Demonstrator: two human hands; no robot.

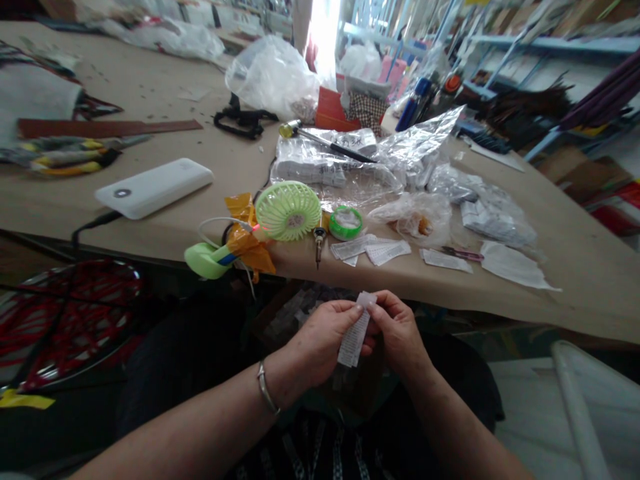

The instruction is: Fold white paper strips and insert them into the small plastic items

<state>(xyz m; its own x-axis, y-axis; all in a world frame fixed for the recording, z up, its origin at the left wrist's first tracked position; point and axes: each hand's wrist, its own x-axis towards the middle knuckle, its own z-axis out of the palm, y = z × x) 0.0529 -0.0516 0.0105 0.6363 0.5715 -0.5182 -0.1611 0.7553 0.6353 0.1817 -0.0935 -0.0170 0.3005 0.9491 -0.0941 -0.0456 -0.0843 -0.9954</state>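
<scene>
Between my two hands, in front of the table edge, is a small stack of white printed fabric labels (353, 341). My left hand (325, 333) pinches the stack near its upper end between thumb and fingers. On the other side, my right hand (399, 331) presses its thumb on the same end, its fingers curled behind. More printed labels (387, 251) lie on the table just beyond my hands, beside a green round dish (345, 223). A soldering-iron-like metal tip (319, 248) points over the table's edge next to the dish.
A light green fan (289, 211) with orange tape (249, 233) sits at the table edge. Left of it lies a white power bank (155, 187). Behind are a hammer (327, 141) and silver plastic packs (310, 167). Small scissors (463, 253) lie right. A box of scraps (295, 313) stands below.
</scene>
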